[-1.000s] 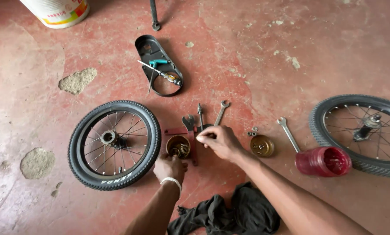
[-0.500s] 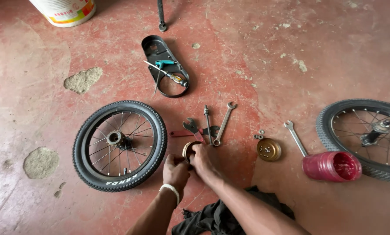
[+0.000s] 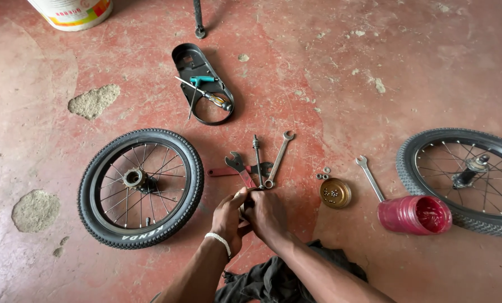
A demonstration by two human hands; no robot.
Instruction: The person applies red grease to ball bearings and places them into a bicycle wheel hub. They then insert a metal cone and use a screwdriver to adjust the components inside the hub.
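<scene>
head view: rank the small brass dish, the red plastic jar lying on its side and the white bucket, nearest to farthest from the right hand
1. Small round brass dish, on the red floor just right of the right hand.
2. Red plastic jar lying on its side, farther right, beside the right-side wheel.
3. White bucket, far off at the top left edge.

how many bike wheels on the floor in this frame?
2. One wheel lies flat left of the hands, fully in view. The other wheel lies at the right edge, partly cut off by the frame, behind the red jar. None seem hidden.
</scene>
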